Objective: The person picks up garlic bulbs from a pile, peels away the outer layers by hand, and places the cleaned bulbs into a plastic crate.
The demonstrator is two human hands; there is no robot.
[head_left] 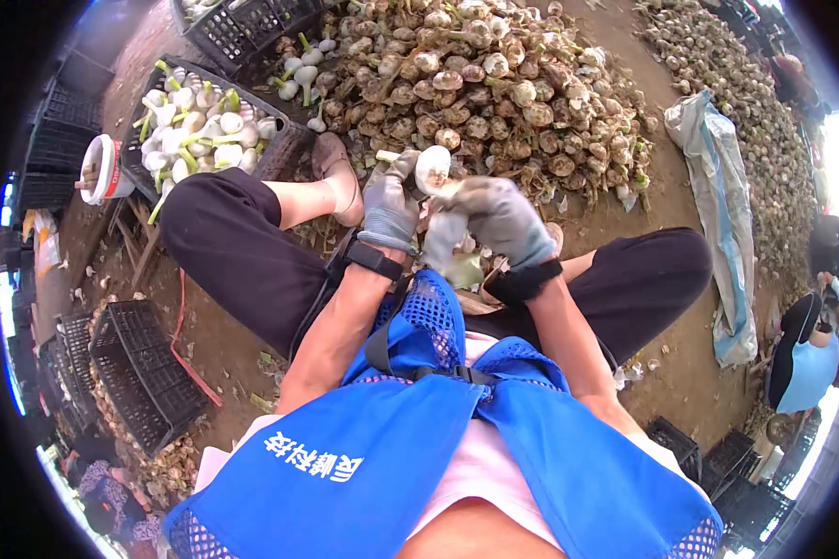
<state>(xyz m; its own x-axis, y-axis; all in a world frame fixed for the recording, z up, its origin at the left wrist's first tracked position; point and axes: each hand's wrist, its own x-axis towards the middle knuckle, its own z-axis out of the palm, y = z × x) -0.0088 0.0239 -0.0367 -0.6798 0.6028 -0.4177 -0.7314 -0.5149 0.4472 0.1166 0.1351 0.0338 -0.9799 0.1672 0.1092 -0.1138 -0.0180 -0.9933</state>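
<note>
Garlic [433, 170], round, smooth and white with a pale stem [388, 156], sat between the hands; the left hand's [389, 207] grip was closed on it, the blurred right hand's [505, 220] closure impossible to tell.

A pile of garlic [475, 84] lies on the ground ahead, between and beyond the knees. Left of it, before the left knee [214, 219], trimmed bulbs [196, 126] sit in a crate [294, 142], with a bucket [108, 170] at its left and another crate [252, 33] beyond. To the right, a sack [718, 200] lies between that pile and a farther heap [746, 121]. More crates [149, 373] stand behind the left knee
</note>
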